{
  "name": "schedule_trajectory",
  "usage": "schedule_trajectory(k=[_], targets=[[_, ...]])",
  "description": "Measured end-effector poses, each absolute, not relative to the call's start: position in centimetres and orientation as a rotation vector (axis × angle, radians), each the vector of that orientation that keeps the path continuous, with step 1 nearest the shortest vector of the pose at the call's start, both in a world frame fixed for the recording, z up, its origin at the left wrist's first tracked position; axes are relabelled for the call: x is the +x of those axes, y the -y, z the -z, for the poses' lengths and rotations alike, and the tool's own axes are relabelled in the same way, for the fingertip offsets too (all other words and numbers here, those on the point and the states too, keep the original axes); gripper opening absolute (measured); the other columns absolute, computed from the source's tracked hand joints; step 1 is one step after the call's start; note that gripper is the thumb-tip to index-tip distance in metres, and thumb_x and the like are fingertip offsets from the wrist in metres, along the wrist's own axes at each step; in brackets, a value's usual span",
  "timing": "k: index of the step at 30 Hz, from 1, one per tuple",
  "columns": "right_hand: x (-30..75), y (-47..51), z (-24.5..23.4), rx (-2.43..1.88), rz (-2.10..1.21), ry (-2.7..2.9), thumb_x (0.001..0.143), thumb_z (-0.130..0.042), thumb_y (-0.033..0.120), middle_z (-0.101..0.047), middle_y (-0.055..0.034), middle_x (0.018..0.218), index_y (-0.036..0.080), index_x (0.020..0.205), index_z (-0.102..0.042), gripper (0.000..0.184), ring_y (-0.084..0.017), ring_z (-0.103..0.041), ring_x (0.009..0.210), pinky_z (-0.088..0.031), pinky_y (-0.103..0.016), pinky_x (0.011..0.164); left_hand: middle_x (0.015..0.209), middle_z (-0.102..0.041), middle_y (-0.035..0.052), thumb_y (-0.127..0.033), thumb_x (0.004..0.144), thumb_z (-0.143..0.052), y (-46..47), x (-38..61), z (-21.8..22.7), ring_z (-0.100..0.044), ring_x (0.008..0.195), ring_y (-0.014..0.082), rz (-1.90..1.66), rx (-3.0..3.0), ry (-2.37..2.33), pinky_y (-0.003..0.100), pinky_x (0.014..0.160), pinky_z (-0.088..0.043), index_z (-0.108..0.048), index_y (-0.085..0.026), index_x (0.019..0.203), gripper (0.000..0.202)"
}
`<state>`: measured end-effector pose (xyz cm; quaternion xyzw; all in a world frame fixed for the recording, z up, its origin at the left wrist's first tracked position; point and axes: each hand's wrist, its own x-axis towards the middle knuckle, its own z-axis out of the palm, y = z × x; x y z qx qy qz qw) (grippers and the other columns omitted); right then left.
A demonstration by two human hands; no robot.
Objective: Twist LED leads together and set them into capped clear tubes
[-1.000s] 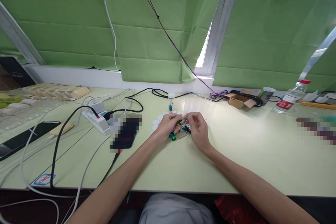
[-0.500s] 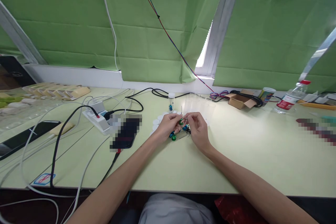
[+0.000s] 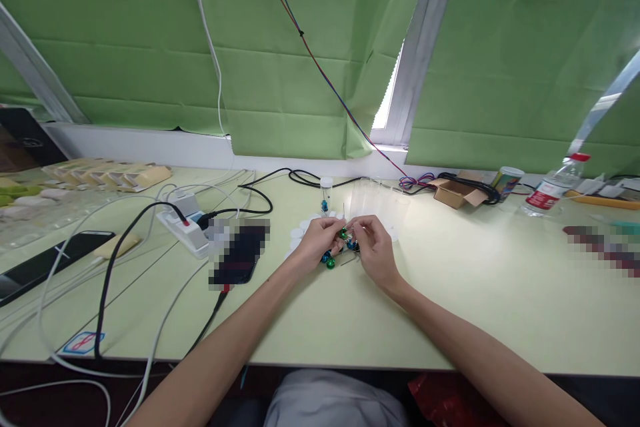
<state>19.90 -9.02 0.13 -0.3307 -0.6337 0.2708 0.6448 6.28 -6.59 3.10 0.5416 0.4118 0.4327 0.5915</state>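
Observation:
My left hand [image 3: 321,240] is closed in a pinch around a small shiny green ball [image 3: 343,233], from which a thin dark stem points up. My right hand [image 3: 376,248] is pinched close beside it; what its fingertips grip is too small to make out. Below the hands, on the table, lie another green ball [image 3: 331,263], a blue ball [image 3: 326,257] and more blue and dark pieces, partly hidden by the fingers. Behind them stands a clear vial [image 3: 325,195] with a white cap and blue pieces inside. White round caps [image 3: 297,235] lie around the hands.
Clear tubes [image 3: 373,197] lie behind my right hand. A phone [image 3: 240,253] and a power strip [image 3: 187,230] with trailing cables are on the left. Further right are an open cardboard box [image 3: 457,192], a printed can [image 3: 506,181] and a water bottle [image 3: 553,187].
My right hand has shifted very slightly at the fingertips, staying against the left. The left hand keeps its pinch on the green ball. Other things stay in place.

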Motion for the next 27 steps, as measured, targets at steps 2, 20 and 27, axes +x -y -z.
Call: schedule_trajectory(k=[2, 20, 27], targets=[[19.88, 9.02, -0.12, -0.762, -0.609, 1.446, 0.095, -0.050, 0.033, -0.062, -0.0047, 0.091, 0.021, 0.092, -0.057, 0.015, -0.016, -0.059, 0.083, -0.050, -0.032, 0.078, 0.049, -0.051, -0.0019, -0.038, 0.078, -0.065, 6.55, 6.27, -3.04, -0.040, 0.038, 0.0052, -1.012, 1.260, -0.969, 0.019, 0.037, -0.027, -0.062, -0.013, 0.075, 0.025], [19.79, 9.41, -0.38, -0.873, -0.497, 1.440, 0.094, -0.050, 0.033, -0.060, -0.0031, 0.085, 0.020, 0.089, -0.056, 0.015, -0.016, -0.057, 0.080, -0.049, -0.031, 0.074, 0.045, -0.050, -0.0026, -0.041, 0.080, -0.062, 6.45, 6.18, -2.85, -0.040, 0.035, 0.0067, -1.031, 1.328, -1.016, 0.020, 0.039, -0.029, -0.060, -0.015, 0.075, 0.027], [19.88, 9.32, -0.17, -0.901, -0.489, 1.429, 0.094, -0.050, 0.033, -0.059, -0.0026, 0.084, 0.020, 0.088, -0.055, 0.015, -0.015, -0.055, 0.077, -0.048, -0.030, 0.072, 0.045, -0.050, -0.0029, -0.043, 0.079, -0.062, 6.12, 6.13, -2.43, -0.040, 0.035, 0.0068, -1.033, 1.336, -1.011, 0.020, 0.039, -0.029, -0.061, -0.015, 0.077, 0.029]])
